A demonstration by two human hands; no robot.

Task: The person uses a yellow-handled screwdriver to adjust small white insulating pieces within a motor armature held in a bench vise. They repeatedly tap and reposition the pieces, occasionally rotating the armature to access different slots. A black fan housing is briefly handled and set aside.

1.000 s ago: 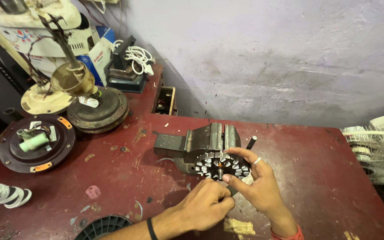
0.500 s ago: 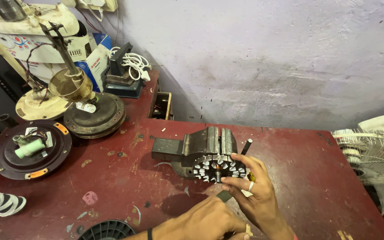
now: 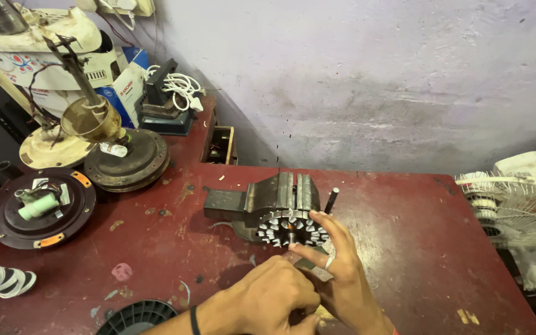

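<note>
Stator: round slotted stator core (image 3: 293, 228) clamped upright in the grey bench vise (image 3: 268, 197), mid red counter (image 3: 404, 217).
Right hand (image 3: 336, 273): fingers spread, tips touching the stator's right lower edge; ring on one finger.
Left hand (image 3: 274, 298): fingers curled together, seemingly pinching something small against the right palm; too hidden to tell what.
Vise handle: dark bar (image 3: 331, 200) just right of the vise.
Left side: fan motor housings (image 3: 41, 208), well apart from the hands.
Right edge: white fan guard (image 3: 510, 211).
</note>
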